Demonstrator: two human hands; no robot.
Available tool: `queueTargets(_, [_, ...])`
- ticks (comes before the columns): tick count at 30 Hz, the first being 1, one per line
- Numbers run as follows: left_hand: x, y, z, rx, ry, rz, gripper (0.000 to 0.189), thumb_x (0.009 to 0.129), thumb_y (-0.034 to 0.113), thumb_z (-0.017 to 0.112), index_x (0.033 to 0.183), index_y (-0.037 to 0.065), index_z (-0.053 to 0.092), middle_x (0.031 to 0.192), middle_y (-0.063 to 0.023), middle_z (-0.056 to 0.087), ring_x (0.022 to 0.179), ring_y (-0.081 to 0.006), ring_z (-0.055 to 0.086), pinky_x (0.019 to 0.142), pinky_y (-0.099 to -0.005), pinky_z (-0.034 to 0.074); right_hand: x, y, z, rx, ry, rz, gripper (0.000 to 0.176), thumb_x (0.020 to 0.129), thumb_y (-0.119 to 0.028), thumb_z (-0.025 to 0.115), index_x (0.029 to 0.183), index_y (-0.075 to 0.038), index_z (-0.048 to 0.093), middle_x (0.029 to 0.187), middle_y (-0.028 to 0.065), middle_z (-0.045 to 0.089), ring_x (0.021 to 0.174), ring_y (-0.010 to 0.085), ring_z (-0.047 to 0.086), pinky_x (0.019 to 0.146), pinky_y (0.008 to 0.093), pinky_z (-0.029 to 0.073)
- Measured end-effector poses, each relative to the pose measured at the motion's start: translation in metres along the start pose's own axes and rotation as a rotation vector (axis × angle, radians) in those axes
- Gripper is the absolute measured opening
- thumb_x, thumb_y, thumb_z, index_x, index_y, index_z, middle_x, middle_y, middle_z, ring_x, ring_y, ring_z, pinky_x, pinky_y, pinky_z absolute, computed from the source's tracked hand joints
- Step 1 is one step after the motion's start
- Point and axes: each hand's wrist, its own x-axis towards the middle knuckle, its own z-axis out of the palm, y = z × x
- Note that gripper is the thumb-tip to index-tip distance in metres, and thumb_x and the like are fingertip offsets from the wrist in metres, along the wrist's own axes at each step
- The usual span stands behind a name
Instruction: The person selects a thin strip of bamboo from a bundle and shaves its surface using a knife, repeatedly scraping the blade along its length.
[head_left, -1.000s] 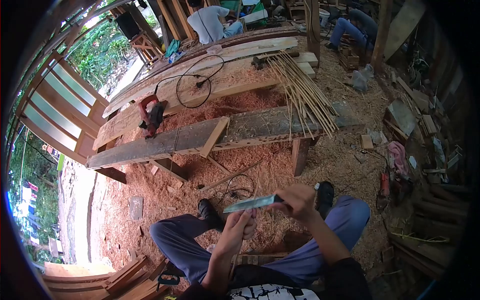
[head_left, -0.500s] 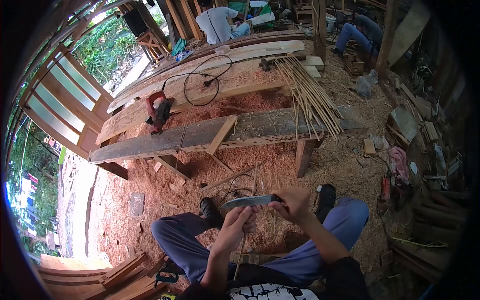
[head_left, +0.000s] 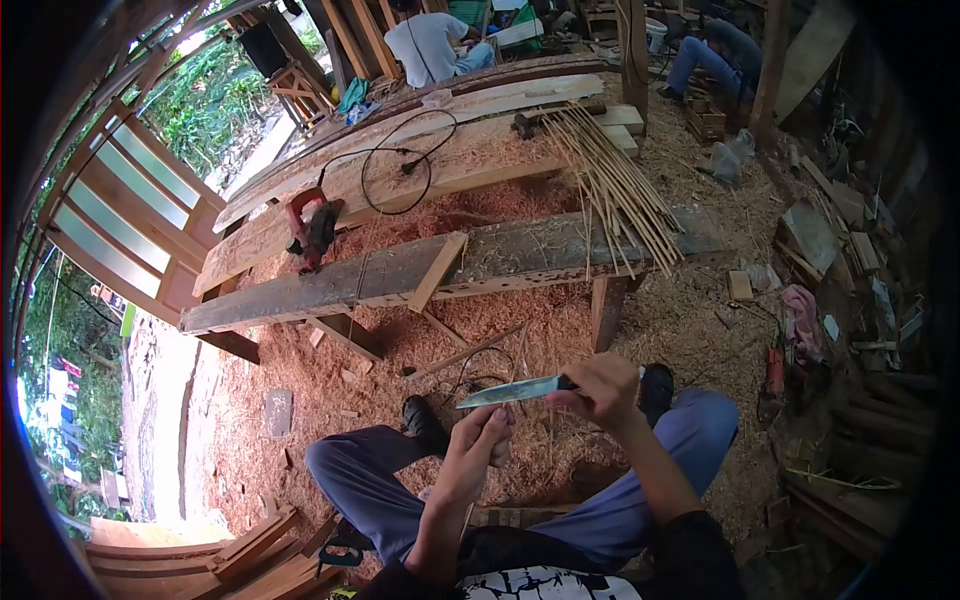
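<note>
My right hand [head_left: 603, 392] is closed round the dark handle of a knife [head_left: 512, 392]. The blade points left, its flat side catching the light, just above my left hand [head_left: 478, 440]. Those left fingers are wrapped round a thin wooden stick [head_left: 466, 518], whose lower end shows below the hand near my lap. Whether the blade touches the stick is hard to see. Beyond my hands, a bundle of similar thin sticks [head_left: 625, 195] lies across the right end of a dark wooden beam [head_left: 500, 254].
A red power tool [head_left: 312, 230] with a looped black cord rests on the left of the planks [head_left: 470, 155]. Wood shavings [head_left: 340, 410] cover the ground. Two people sit farther off, one in a white shirt [head_left: 425, 48]. A slatted wooden frame [head_left: 130, 205] leans at left.
My right hand and the knife have moved up and to the right, and the blade tilts more. My left hand stays nearly in place, still around the stick.
</note>
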Motion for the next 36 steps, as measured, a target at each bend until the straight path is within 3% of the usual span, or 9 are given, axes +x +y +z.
queueTargets(3, [-0.004,0.0,-0.002,-0.042,-0.016,-0.017,0.02,0.106,0.022,0.047,0.102,0.002,0.053,0.073,0.0078,0.033,0.057,-0.0021,0.028,0.05,-0.0205,0.024,-0.004,0.014,0.0,-0.051,0.057,-0.06,0.043,0.088,-0.05,0.066,0.08,-0.008,0.067,0.058,0.0017,0.057,0.046,0.0168,0.054,0.043,0.032,0.039])
queueTargets(5, [-0.017,0.002,-0.013,-0.063,-0.026,-0.032,0.02,0.106,0.022,0.047,0.102,0.003,0.052,0.072,0.0079,0.033,0.057,-0.002,0.028,0.049,-0.0204,0.024,-0.021,0.036,0.008,-0.004,0.213,0.138,0.052,0.092,-0.055,0.06,0.077,-0.005,0.066,0.058,0.0037,0.057,0.048,0.0179,0.055,0.044,0.0336,0.039])
queueTargets(7, [-0.048,0.01,-0.039,-0.106,0.007,-0.068,0.018,0.106,0.021,0.047,0.103,0.003,0.052,0.072,0.0079,0.032,0.057,-0.0019,0.028,0.049,-0.0202,0.024,-0.002,0.061,-0.039,-0.223,0.28,0.488,0.053,0.096,-0.053,0.055,0.077,-0.005,0.067,0.058,0.0033,0.057,0.049,0.016,0.055,0.043,0.0331,0.039])
queueTargets(18, [-0.023,0.004,-0.032,-0.101,0.048,0.102,0.017,0.104,0.017,0.05,0.107,0.002,0.056,0.076,0.0023,0.046,0.057,-0.0025,0.034,0.048,-0.019,0.026,0.005,-0.049,0.004,0.095,-0.038,0.153,0.05,0.091,-0.055,0.061,0.08,-0.007,0.067,0.06,0.0052,0.057,0.05,0.0217,0.058,0.048,0.0346,0.042])
queueTargets(23, [-0.033,-0.004,-0.028,0.096,0.01,0.128,0.018,0.104,0.017,0.05,0.101,0.001,0.059,0.072,0.0068,0.045,0.057,0.0002,0.035,0.048,-0.0189,0.026,0.023,-0.084,0.011,0.076,-0.039,0.067,0.049,0.087,-0.056,0.065,0.081,-0.008,0.068,0.062,0.0045,0.059,0.051,0.0226,0.059,0.048,0.0346,0.043])
queueTargets(30, [-0.044,0.012,-0.026,0.131,0.073,0.163,0.026,0.103,0.023,0.053,0.107,0.0,0.064,0.073,0.0078,0.047,0.061,0.0005,0.038,0.052,-0.0186,0.028,0.029,-0.062,-0.003,-0.062,-0.046,-0.004,0.05,0.083,-0.056,0.069,0.076,-0.007,0.068,0.06,0.0032,0.059,0.051,0.0215,0.06,0.048,0.0337,0.044])
queueTargets(31, [-0.044,0.013,-0.027,0.137,0.064,0.166,0.025,0.104,0.023,0.052,0.108,-0.001,0.061,0.072,0.0087,0.042,0.056,0.0016,0.03,0.047,-0.0177,0.022,0.026,-0.055,-0.003,-0.108,-0.002,-0.04,0.051,0.083,-0.057,0.068,0.076,-0.007,0.069,0.06,0.0033,0.059,0.052,0.0204,0.06,0.048,0.033,0.043])
queueTargets(34, [-0.041,0.016,-0.021,0.144,0.056,0.167,0.025,0.104,0.024,0.052,0.106,0.0,0.061,0.072,0.0086,0.042,0.056,0.0019,0.03,0.047,-0.0177,0.023,0.026,-0.055,-0.006,-0.149,-0.012,-0.005,0.052,0.083,-0.058,0.068,0.074,-0.007,0.068,0.06,0.0033,0.06,0.052,0.0194,0.059,0.048,0.0317,0.043])
queueTargets(36, [-0.042,0.019,-0.02,0.146,0.07,0.18,0.025,0.104,0.024,0.052,0.107,0.0,0.06,0.072,0.0085,0.042,0.056,0.0015,0.031,0.047,-0.0179,0.023,0.019,-0.041,-0.001,-0.156,0.054,0.012,0.049,0.089,-0.052,0.066,0.075,-0.005,0.068,0.06,0.0036,0.058,0.05,0.0176,0.055,0.047,0.0318,0.04])
